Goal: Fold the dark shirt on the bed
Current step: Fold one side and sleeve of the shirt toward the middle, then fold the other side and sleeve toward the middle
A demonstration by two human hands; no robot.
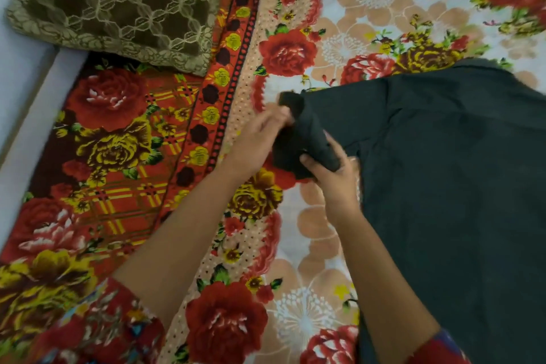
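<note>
Dark shirt lies spread on the bed, right half of the head view, body flat and running off the right and bottom edges. One sleeve sticks out from its left side toward the middle of the frame, bunched and lifted a little off the floral sheet.

Going left to right: brown lace-pattern cushion sits top left, well apart from the work. Left hand comes in next, its grip closed on the outer, cuff end of the sleeve, fingers pinching the cloth. Right hand is just beside it, grip closed on the same sleeve nearer the shoulder seam, thumb on the near side and fingers wrapped under. Both hands are touching the sleeve; neither touches the shirt body, though motion blur makes finger detail soft.

Key relation: the shirt body lies to the right of both grips, and the sleeve's long axis runs roughly from upper left down to the right hand. Right hand is nearer the body, left hand holds the free end. Judgement: sleeve fold in hand, so the left hand likely has to carry the cuff rightward across onto the body while the right anchors the crease. Task looks early; the body is not yet folded.
</note>
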